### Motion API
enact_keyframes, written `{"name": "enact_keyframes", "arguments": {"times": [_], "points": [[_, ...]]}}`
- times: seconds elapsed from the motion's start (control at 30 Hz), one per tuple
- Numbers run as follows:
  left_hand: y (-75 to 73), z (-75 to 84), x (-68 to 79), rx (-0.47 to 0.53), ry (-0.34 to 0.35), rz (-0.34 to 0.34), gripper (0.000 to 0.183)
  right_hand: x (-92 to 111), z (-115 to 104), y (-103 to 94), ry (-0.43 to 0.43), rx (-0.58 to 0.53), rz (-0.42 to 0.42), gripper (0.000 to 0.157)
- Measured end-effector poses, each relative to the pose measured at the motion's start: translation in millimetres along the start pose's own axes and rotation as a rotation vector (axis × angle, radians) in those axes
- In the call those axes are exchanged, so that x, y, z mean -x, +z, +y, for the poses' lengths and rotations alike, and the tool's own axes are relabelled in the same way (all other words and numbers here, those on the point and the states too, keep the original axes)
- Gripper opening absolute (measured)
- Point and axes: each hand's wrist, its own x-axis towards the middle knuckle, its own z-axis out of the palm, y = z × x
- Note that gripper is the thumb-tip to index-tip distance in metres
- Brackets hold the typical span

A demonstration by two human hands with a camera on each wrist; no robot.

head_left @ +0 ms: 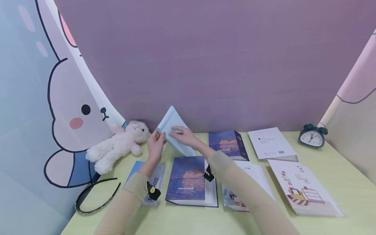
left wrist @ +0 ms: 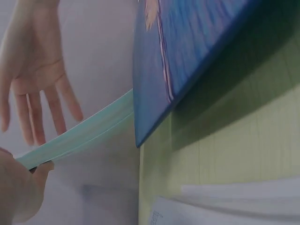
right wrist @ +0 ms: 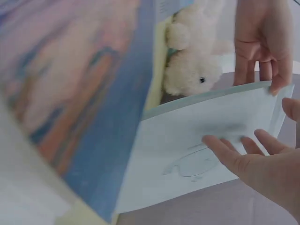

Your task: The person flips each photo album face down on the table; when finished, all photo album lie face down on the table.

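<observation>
A thin pale-blue album or booklet (head_left: 174, 120) is held up, tilted, above the back of the table. My left hand (head_left: 156, 143) pinches its left edge between thumb and fingers. In the right wrist view its pale face (right wrist: 187, 164) carries a faint line drawing. My right hand (head_left: 185, 137) is spread in front of that face with its fingers fairly straight; whether the fingertips touch it I cannot tell. Below the hands lies a photo album (head_left: 188, 181) with a sea-and-rock cover. An album marked with partly covered lettering (head_left: 157, 181) lies under my left forearm.
A white plush toy (head_left: 120, 145) leans at the back left, with a dark headband (head_left: 85, 212) before it. To the right lie another sea-cover album (head_left: 224, 142), a white album (head_left: 271, 143), one partly under my right forearm (head_left: 258, 173), an illustrated album (head_left: 305, 192) and an alarm clock (head_left: 312, 137).
</observation>
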Motion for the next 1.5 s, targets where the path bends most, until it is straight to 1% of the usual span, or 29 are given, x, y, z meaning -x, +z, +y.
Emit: {"name": "enact_keyframes", "arguments": {"times": [0.07,0.13,0.2,0.23,0.3,0.33,0.47,0.6,0.73,0.87,0.97,1.07,1.27,1.37,1.5], "points": [[3.1,1.3,1.4,-0.027,0.017,-0.028,0.047,-0.5,-4.0,-2.4,0.019,-0.051,-0.008,0.058],[6.1,3.0,2.3,-0.079,0.033,-0.055,0.047,-1.7,-7.4,-5.0,0.064,-0.142,-0.017,0.062],[8.8,4.6,2.1,-0.119,0.052,-0.076,0.046,-8.7,-0.5,-5.8,0.091,-0.223,-0.007,0.066],[9.6,5.2,1.6,-0.138,0.062,-0.09,0.045,-9.1,-0.8,-6.9,0.098,-0.264,-0.006,0.068],[10.7,6.7,0.6,-0.162,0.077,-0.135,0.045,-9.2,-2.7,-8.9,0.115,-0.341,0.013,0.069],[11.5,7.7,0.2,-0.174,0.086,-0.16,0.045,-9.2,-3.4,-9.9,0.119,-0.362,0.023,0.07],[16.3,10.8,-0.1,-0.189,0.084,-0.271,0.047,-6.9,-4.7,-13.8,0.126,-0.405,0.066,0.07],[21.8,9.2,-0.2,-0.204,0.067,-0.345,0.051,-4.6,-1.2,-16.9,0.143,-0.444,0.107,0.068],[25.2,4.2,-1.1,-0.239,0.073,-0.376,0.052,-1.9,2.9,-19.4,0.151,-0.457,0.141,0.067],[27.5,0.6,-1.5,-0.24,0.128,-0.395,0.051,1.4,3.0,-22.8,0.154,-0.453,0.191,0.07],[29.2,-2.6,-2.5,-0.24,0.162,-0.413,0.052,2.9,1.4,-27.2,0.155,-0.459,0.248,0.069],[31.2,-6.3,-3.5,-0.243,0.147,-0.42,0.054,3.9,-0.5,-32.0,0.15,-0.473,0.291,0.066],[32.8,-12.4,-2.5,-0.284,0.083,-0.421,0.054,7.8,-3.6,-37.1,0.14,-0.529,0.346,0.066],[31.2,-16.9,-3.4,-0.3,0.047,-0.44,0.053,10.3,-4.6,-37.6,0.117,-0.534,0.365,0.065],[27.1,-22.6,-5.4,-0.286,-0.013,-0.485,0.052,12.6,-4.0,-37.6,0.083,-0.524,0.386,0.063]]}}
